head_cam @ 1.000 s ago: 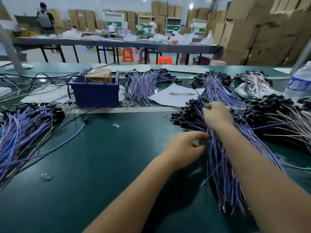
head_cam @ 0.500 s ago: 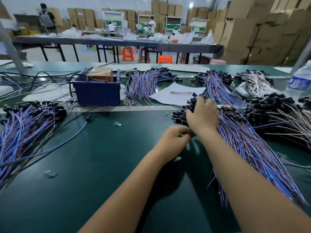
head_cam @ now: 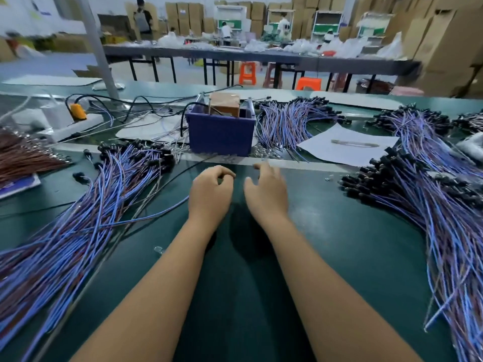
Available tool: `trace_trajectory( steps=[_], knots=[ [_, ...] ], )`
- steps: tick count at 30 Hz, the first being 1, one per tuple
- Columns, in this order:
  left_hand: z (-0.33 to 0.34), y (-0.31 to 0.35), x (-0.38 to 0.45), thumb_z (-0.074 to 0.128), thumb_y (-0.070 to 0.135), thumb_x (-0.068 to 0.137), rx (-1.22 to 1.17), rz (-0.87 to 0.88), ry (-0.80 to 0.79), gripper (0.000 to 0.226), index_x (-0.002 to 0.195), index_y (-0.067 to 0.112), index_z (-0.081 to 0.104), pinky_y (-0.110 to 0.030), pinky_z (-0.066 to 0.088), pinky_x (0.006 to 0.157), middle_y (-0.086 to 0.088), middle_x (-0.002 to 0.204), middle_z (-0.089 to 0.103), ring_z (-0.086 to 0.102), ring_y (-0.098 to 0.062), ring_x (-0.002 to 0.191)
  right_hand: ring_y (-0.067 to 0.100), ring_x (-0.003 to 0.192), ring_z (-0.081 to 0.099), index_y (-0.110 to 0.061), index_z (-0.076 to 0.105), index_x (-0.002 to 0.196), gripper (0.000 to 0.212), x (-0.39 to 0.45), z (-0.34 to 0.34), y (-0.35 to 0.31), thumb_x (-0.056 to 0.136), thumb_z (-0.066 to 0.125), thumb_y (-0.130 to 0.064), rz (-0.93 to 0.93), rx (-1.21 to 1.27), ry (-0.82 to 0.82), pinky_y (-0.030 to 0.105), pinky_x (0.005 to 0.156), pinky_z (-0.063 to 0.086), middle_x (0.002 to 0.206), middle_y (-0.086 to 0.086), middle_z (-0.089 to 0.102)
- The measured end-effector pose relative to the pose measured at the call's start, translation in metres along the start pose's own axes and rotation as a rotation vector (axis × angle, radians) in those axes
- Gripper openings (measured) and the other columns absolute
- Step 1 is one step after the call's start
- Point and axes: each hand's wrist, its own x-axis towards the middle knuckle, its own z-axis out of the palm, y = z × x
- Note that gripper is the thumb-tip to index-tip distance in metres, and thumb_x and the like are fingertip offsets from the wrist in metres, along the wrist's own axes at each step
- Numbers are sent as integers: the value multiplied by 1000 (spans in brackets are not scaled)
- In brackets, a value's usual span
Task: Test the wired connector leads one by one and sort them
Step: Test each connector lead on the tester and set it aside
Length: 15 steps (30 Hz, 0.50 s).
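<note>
My left hand (head_cam: 211, 190) hovers over the green table (head_cam: 326, 231) in the middle, fingers curled with the thumb meeting the index tip; nothing shows between them. My right hand (head_cam: 266, 190) is beside it, fingers loosely spread and blurred, holding nothing. A large fan of blue-purple connector leads with black plugs (head_cam: 91, 218) lies to the left. Another big pile of leads (head_cam: 431, 205) lies to the right. Just beyond both hands stands a blue box with a brown block in it (head_cam: 220, 134). A black cable (head_cam: 183, 173) runs from the box toward the left pile.
More lead bundles (head_cam: 287, 121) lie behind the box, next to a white paper sheet (head_cam: 347, 150) with a thin metal tool on it. Brown leads (head_cam: 23, 155) and a white power strip (head_cam: 70, 126) sit at the far left. People work at tables in the background.
Both hands have left the right pile and come to the middle of the table, near the blue box. The view has swung left, so the left pile fills more of it.
</note>
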Motion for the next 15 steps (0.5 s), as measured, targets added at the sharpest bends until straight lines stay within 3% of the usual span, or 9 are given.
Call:
trace_trajectory(
  steps=[2,4,7,9,15],
  knots=[
    [-13,-15,10,52,11,89,156,-4,94,18,89,19,67,-25,33,70,4,99,57,54,-18,84,29,115,45,-17,56,125,33,-1,11,-2,93,50,-24,-25,-16,-39,38,97,39,124,9,53],
    [-19,-23,15,53,12,89,268,-74,141,21,104,17,66,-27,34,71,-3,117,50,51,-22,83,29,112,47,-17,63,117,28,-1,11,3,93,50,-21,-52,-33,-50,35,94,40,119,10,56],
    [-18,-27,21,51,15,90,432,-240,57,37,127,11,55,-34,37,75,-13,129,45,53,-32,98,26,106,51,-17,67,105,20,-1,8,7,93,51,-19,-88,3,-49,31,80,39,109,6,59],
    [-16,-25,22,50,17,91,529,-258,10,36,126,8,55,-38,42,79,-16,126,49,53,-37,108,22,102,53,-19,67,102,18,-4,8,6,94,50,-20,-129,1,-70,29,72,35,106,3,63],
    [-10,-23,23,45,8,90,663,-236,-5,26,113,4,56,-39,38,73,-20,119,54,53,-39,110,21,99,55,-19,70,100,21,-6,15,3,94,50,-21,-261,-70,-147,29,70,39,101,0,68]
  ],
)
